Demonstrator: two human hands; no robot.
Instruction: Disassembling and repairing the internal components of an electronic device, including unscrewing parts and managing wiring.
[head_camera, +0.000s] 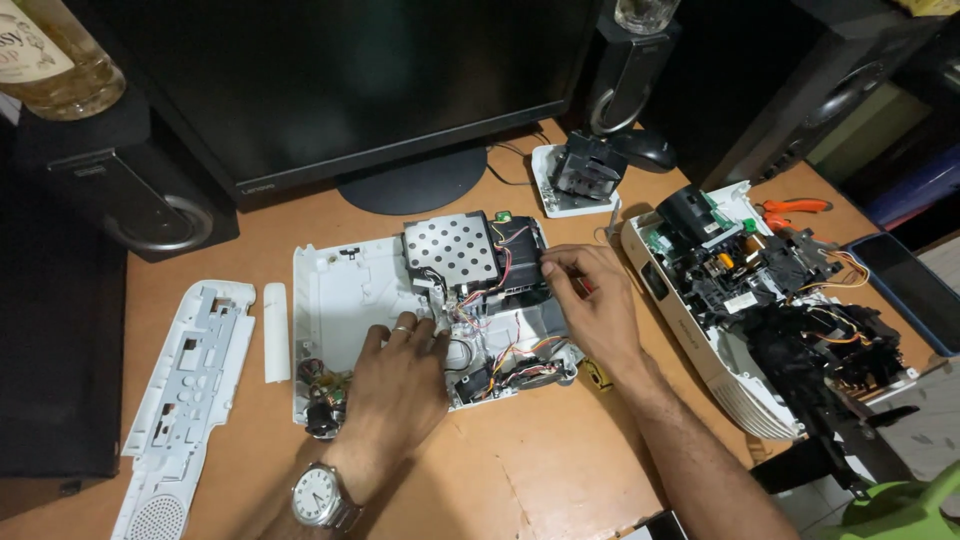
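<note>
White plastic shell (340, 300) lies flat at desk centre, wires and perforated metal cover (451, 248) in its 1 o'clock part. Left hand (395, 385) rests palm down on shell at 6 o'clock edge, fingers together, tips touching wire bundle (470, 320). Right hand (595, 305) at 3 o'clock side, fingers curled, tips pinching at black block (520, 255); what is pinched, cannot tell. Gutted white device (770, 300) well apart at 3 o'clock. Long white panel (185, 400) at 9 o'clock. Monitor (350, 80) at 12 o'clock.

desk (520, 480): worn matt wood, scuffed near | open casing (340, 290): smooth white plastic | shield plate (452, 250): perforated shiny metal | far monitor (330, 80): glossy black | wristwatch (318, 497): metal
</note>
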